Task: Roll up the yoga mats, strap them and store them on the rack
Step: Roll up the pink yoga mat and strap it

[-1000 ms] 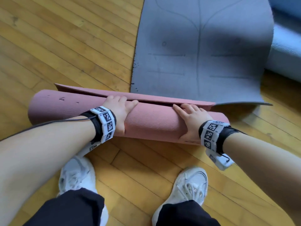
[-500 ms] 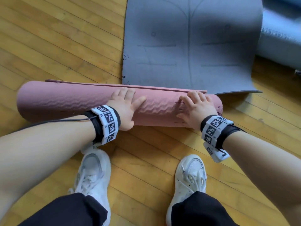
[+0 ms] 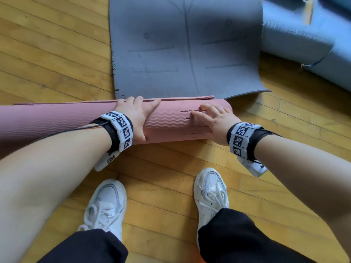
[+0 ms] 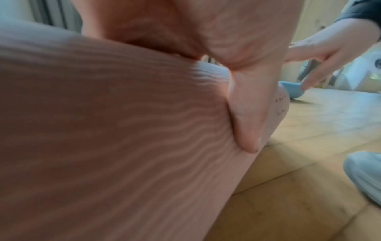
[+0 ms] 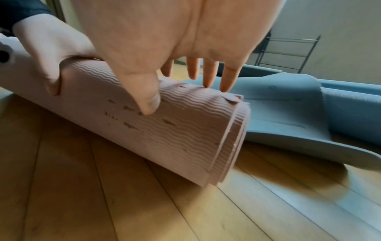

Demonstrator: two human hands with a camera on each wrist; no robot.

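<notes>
Pink ribbed mat [image 3: 171,120], rolled, scuffed

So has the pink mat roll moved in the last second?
Yes. The pink mat roll has rolled away from the person, closing onto the near edge of the flat grey mat.

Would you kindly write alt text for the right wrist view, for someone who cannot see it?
The right hand, fingers spread, presses thumb and fingertips on a rolled pink yoga mat near its layered end; the left hand rests farther along the roll. Behind lie a grey mat on the wooden floor and a metal rack.
</notes>
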